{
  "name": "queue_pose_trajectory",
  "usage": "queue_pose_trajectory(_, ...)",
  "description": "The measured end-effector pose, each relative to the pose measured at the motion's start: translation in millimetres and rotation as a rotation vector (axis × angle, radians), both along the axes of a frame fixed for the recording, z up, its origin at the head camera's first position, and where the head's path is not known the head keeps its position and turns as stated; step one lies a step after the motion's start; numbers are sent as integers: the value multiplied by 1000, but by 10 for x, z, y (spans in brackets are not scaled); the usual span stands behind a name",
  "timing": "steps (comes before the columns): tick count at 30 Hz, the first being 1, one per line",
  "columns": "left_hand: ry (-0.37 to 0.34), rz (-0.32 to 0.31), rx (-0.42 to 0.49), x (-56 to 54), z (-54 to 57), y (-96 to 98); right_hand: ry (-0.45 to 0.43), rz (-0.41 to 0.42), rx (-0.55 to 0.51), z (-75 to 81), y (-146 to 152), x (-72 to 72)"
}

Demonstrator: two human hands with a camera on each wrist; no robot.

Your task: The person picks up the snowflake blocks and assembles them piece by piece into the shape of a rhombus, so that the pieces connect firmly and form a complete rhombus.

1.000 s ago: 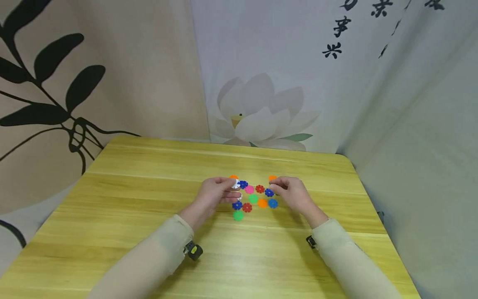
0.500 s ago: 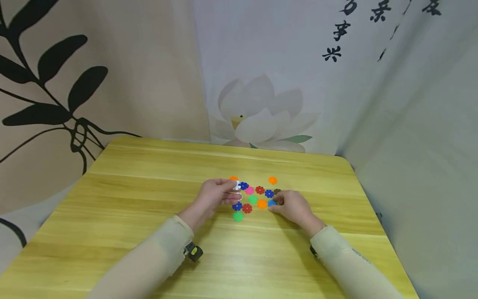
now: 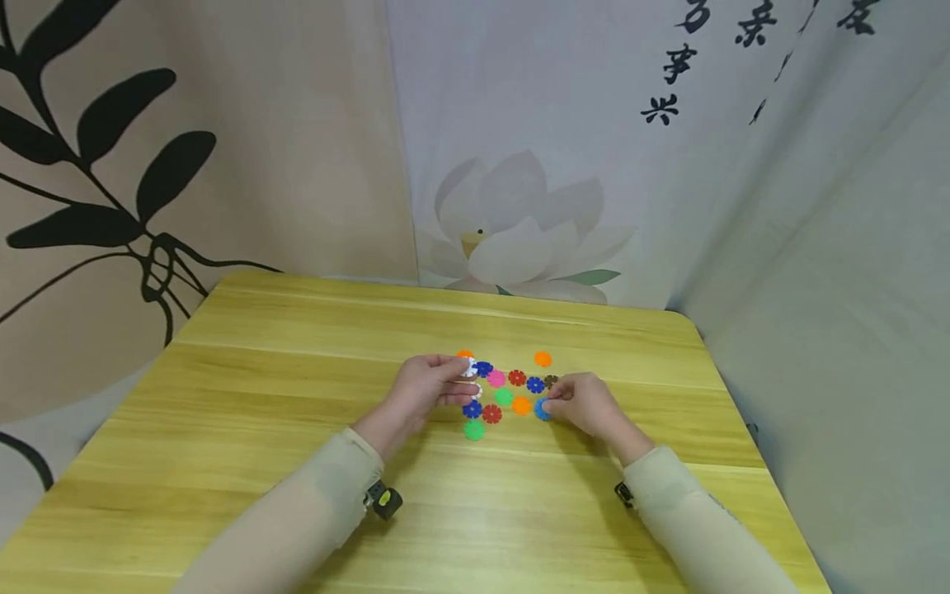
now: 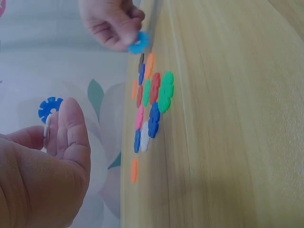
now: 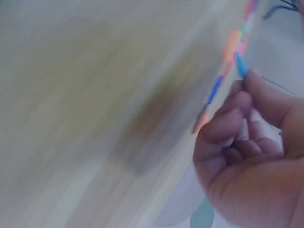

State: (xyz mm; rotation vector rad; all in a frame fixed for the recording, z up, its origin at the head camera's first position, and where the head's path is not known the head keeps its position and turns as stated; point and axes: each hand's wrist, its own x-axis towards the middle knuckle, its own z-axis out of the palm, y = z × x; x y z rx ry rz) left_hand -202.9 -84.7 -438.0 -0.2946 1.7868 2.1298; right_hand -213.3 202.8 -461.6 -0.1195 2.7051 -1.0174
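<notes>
In the head view my left hand (image 3: pixel 423 392) pinches a white snowflake disc (image 3: pixel 470 368) between thumb and fingers. A dark blue snowflake disc (image 4: pixel 48 110) is joined to it, the white one seen edge-on in the left wrist view. Both are held above the table. To the right, my right hand (image 3: pixel 591 406) pinches a light blue snowflake disc (image 4: pixel 139 43) by its edge, raised off the tabletop. Between the hands lie several loose discs, among them red (image 3: pixel 517 378), pink (image 3: pixel 496 379), green (image 3: pixel 504 397) and orange (image 3: pixel 522 406).
The wooden table (image 3: pixel 297 346) meets a printed curtain (image 3: pixel 534 99) at its back edge. A brown disc (image 3: pixel 551 382) lies by the right fingers, and a lone orange disc (image 3: pixel 543 360) farther back. A green disc (image 3: pixel 473 431) is nearest the front.
My right hand has come down and toward me from beside the back orange disc, and now lifts the light blue disc from the table. The left hand stays put with its discs.
</notes>
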Motion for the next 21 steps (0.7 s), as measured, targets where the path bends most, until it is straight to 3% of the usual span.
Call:
queue_pose_trajectory(5, 5, 0, -7, 1, -11, 34, -113, -79, -335, 159, -117, -11)
queue_pose_trajectory(8, 7, -2, -3, 4, -14, 64, -151, -117, -466, 258, -227, -12)
queue_pose_trajectory(21, 5, -13, 0, 14, 41, 111, -184, -136, -589, 308, -411, -51)
